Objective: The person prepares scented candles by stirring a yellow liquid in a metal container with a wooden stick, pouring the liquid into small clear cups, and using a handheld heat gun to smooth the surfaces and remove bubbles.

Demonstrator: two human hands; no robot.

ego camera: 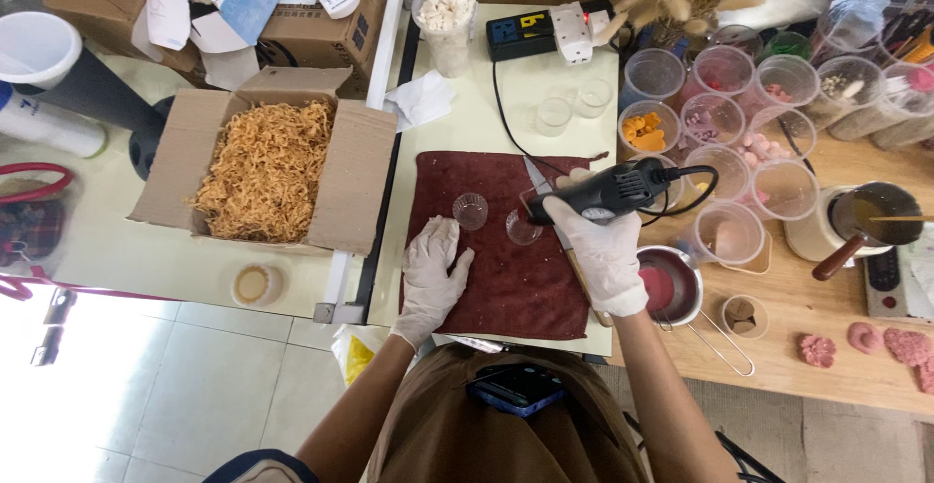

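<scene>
Head view, I see: right hand [605, 254], gloved, clamped on black heat gun [598, 193], frame centre; left hand [431, 274] fingers loosely together, flat on fuzzy maroon towel [506, 284] near small clear cup [470, 211].

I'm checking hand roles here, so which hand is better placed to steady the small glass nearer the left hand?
Probably the left hand: it rests flat on the maroon towel just below that glass, while the right hand grips the black heat tool.

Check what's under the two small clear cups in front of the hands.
Both small clear cups stand on a dark red cloth spread on the pale table. The left hand rests flat on it; the right hand holds a black heat tool. The cloth hides the tabletop beneath.
</scene>
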